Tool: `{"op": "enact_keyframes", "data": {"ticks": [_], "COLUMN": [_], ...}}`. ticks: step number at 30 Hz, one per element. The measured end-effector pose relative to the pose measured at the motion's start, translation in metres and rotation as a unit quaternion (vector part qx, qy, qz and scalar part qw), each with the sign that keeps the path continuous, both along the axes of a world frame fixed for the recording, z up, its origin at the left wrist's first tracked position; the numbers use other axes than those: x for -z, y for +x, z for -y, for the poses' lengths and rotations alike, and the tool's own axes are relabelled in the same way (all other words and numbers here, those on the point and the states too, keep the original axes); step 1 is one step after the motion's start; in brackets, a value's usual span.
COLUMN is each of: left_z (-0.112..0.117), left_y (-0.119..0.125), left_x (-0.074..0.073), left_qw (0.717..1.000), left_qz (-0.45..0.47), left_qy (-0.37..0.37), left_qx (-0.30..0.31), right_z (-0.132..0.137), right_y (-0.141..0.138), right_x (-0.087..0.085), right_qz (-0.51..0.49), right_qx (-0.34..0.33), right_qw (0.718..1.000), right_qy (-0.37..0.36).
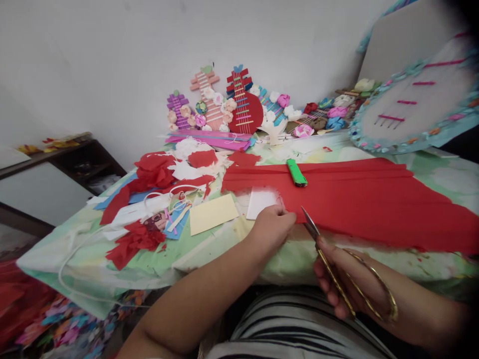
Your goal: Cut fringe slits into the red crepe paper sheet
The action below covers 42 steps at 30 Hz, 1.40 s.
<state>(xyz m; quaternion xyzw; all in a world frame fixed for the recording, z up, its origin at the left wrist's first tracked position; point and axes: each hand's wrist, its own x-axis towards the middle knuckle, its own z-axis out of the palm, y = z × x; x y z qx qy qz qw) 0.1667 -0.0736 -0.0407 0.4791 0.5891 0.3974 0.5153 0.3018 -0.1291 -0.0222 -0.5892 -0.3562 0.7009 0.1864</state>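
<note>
A long folded sheet of red crepe paper (366, 199) lies across the table. My left hand (271, 227) pinches its near left edge, next to a small white card (261, 201). My right hand (346, 281) grips gold-handled scissors (337, 269) at the table's front edge. Their blades (310, 224) point up at the red paper's near edge, just right of my left hand. A green stapler-like tool (297, 172) rests on top of the red paper.
Red paper scraps (134, 242), a cream card (212, 213), white cord and blue bits lie at the left. Paper guitars and flowers (239, 107) line the wall. A large round blue-trimmed board (419, 99) leans at the right. A dark shelf (75, 159) stands far left.
</note>
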Motion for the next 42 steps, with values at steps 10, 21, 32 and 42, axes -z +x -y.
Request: {"op": "enact_keyframes", "data": {"ticks": [10,21,32,42], "left_z": [0.002,0.003,0.005,0.004], "left_y": [0.003,0.001,-0.001,-0.002], "left_x": [0.002,0.003,0.005,0.004], "left_qw": [0.998,0.987,0.981,0.983], "left_qz": [0.067,0.158,0.193,0.184], "left_qy": [0.003,-0.013,-0.016,-0.008], "left_qx": [-0.002,-0.002,-0.006,-0.002], "right_z": [0.000,-0.006,-0.009,-0.003], "right_y": [-0.002,-0.010,-0.020,-0.017], "right_x": [0.003,0.000,0.003,0.001], "right_qz": [0.044,-0.012,0.025,-0.046], "right_qx": [-0.042,0.011,0.019,0.032], "right_qw": [0.996,1.000,0.999,0.998], "right_qy": [0.067,0.009,0.043,-0.042]}}
